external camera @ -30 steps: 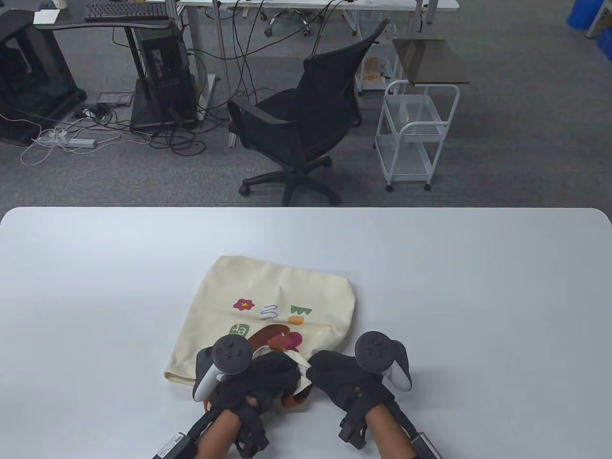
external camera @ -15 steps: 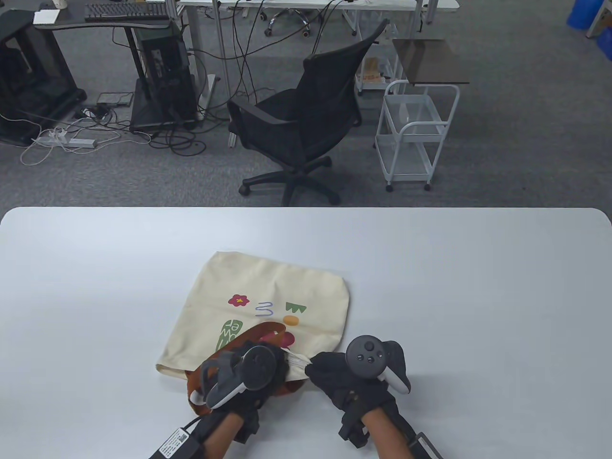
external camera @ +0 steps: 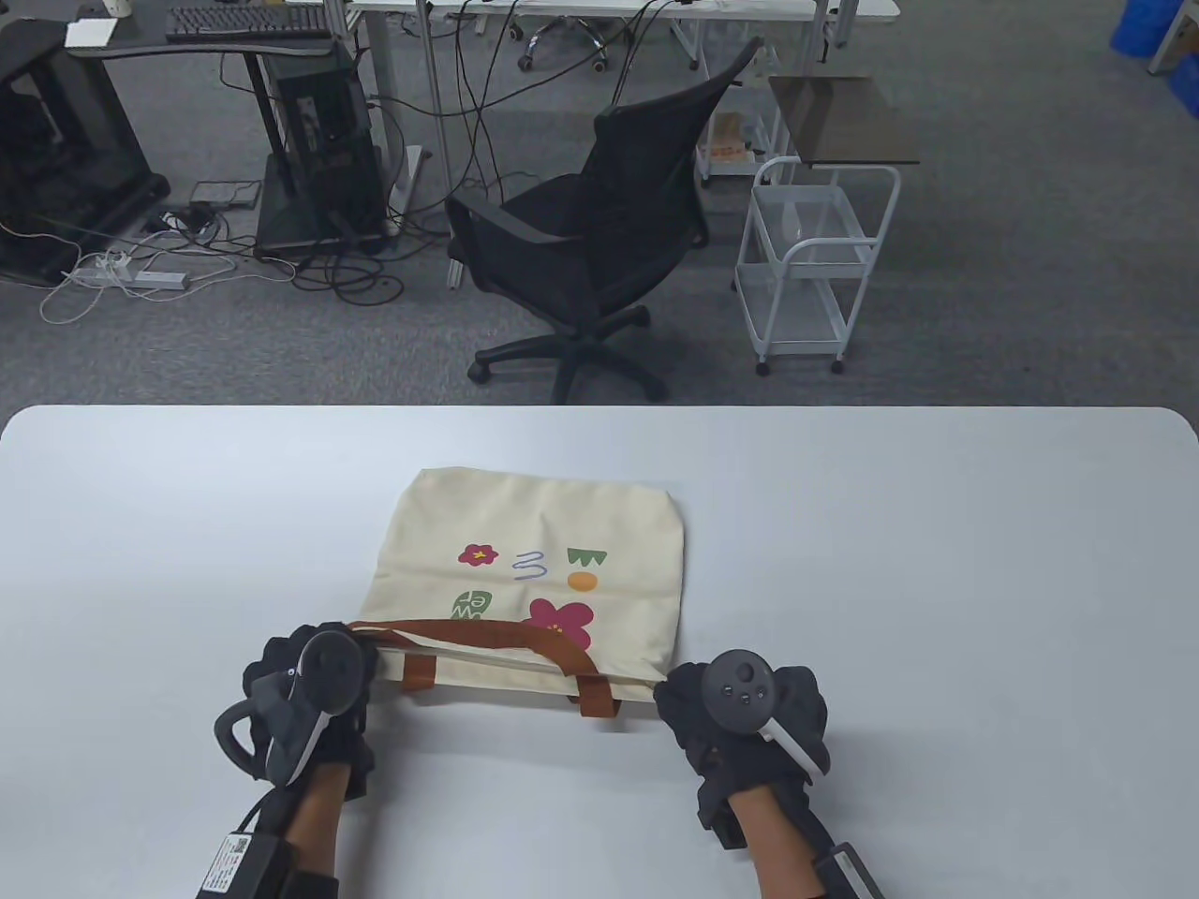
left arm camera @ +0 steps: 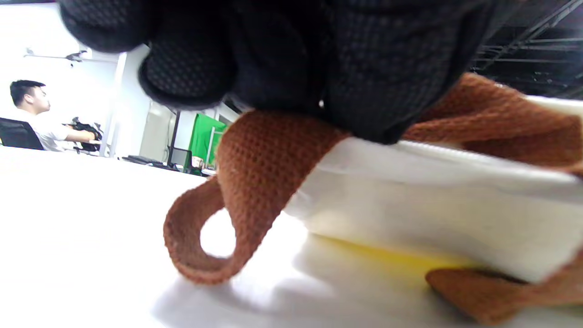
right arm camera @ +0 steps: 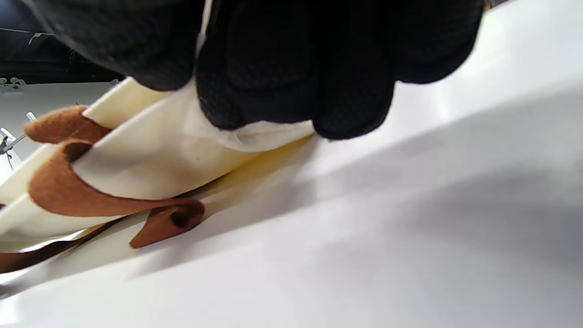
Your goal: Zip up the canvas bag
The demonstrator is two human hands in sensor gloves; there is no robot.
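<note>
A cream canvas bag [external camera: 534,534] with coloured prints and brown straps [external camera: 487,639] lies flat on the white table [external camera: 937,562], its mouth toward me. My left hand [external camera: 318,670] grips the mouth's left end, strap included; the left wrist view shows the fingers [left arm camera: 346,77] clamped over the brown strap [left arm camera: 255,168] and cream edge [left arm camera: 432,191]. My right hand [external camera: 707,702] grips the mouth's right corner; the right wrist view shows the fingers [right arm camera: 291,68] pinching cream cloth [right arm camera: 173,155]. The mouth is stretched straight between both hands. The zipper is not visible.
The bag lies near the table's front middle. Beyond the table's far edge stand a black office chair [external camera: 599,234], a white wire cart [external camera: 810,267] and desks with cables on the floor.
My left hand slid left along the bag's mouth and my right hand moved slightly right. The bag turned square to me and its mouth went from bunched to stretched straight.
</note>
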